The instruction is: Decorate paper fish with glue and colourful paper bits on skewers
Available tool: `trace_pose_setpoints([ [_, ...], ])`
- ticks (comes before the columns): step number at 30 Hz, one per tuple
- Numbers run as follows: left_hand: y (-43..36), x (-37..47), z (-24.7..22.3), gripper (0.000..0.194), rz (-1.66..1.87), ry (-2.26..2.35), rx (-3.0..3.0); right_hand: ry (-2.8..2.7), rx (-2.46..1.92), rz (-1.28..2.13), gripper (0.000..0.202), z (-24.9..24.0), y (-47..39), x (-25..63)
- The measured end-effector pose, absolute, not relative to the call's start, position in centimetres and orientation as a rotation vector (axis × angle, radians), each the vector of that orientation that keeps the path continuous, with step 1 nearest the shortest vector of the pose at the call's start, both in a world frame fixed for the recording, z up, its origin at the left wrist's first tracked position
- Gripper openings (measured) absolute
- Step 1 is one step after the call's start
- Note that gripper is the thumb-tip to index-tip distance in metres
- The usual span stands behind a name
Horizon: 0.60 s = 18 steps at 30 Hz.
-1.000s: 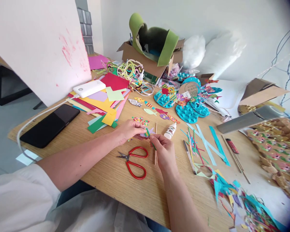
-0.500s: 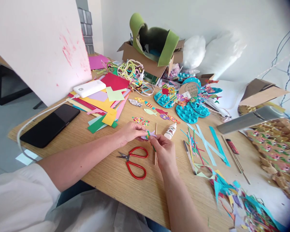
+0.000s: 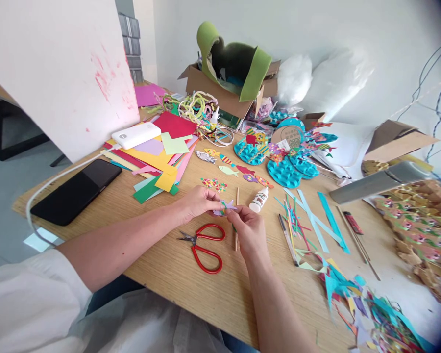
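A small purple paper fish (image 3: 228, 206) with a green stripe is held just above the table between both hands. My left hand (image 3: 202, 203) pinches its left end. The fingers of my right hand (image 3: 250, 226) are closed at its right side, and a bit of green shows under them. Red-handled scissors (image 3: 208, 247) lie on the wood in front of my hands. A thin wooden stick (image 3: 237, 196) lies partly behind my right hand, beside a white glue bottle (image 3: 259, 199). Tiny coloured paper bits (image 3: 213, 184) and several paper fish (image 3: 228, 170) lie beyond.
A black phone (image 3: 77, 191), coloured paper (image 3: 147, 191) and a white power bank (image 3: 136, 135) are at left. To the right lie paper strips (image 3: 312, 220), a pen (image 3: 287, 239), a grey bottle (image 3: 382, 182) and paper scraps (image 3: 367, 309). A cardboard box (image 3: 220, 90) stands behind.
The fingers of my right hand have shifted slightly on the purple paper fish, and more of its tail side shows. The left hand has barely moved.
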<state>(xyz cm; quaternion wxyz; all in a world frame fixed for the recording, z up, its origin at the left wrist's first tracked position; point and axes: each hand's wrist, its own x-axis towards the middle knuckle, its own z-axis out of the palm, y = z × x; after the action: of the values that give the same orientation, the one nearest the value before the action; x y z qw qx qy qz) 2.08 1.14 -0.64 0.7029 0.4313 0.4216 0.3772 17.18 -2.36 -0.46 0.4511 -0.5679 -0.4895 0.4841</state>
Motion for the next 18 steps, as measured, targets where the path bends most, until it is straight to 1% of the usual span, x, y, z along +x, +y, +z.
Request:
trace_pose_setpoints([
  [11,1.2,1.9,-0.5,0.006,0.836,0.953,0.970,-1.403,-1.397,1.153,0.025,-1.0,-2.2,17.8],
  [13,1.4,1.8,-0.5,0.007,0.861,0.959,0.937,-1.474,-1.412,0.919,0.026,-0.6,-2.3,18.0],
  [16,2.0,1.4,-0.8,0.009,0.972,0.984,0.849,-1.564,-1.390,0.389,0.019,0.6,-2.8,18.3],
  [17,2.2,1.3,-0.8,0.010,1.018,0.992,0.814,-1.642,-1.353,0.359,0.016,1.0,-3.0,18.4],
  [18,2.4,1.1,-0.9,0.011,1.064,0.996,0.779,-1.767,-1.311,0.423,0.016,1.3,-3.3,18.4],
])
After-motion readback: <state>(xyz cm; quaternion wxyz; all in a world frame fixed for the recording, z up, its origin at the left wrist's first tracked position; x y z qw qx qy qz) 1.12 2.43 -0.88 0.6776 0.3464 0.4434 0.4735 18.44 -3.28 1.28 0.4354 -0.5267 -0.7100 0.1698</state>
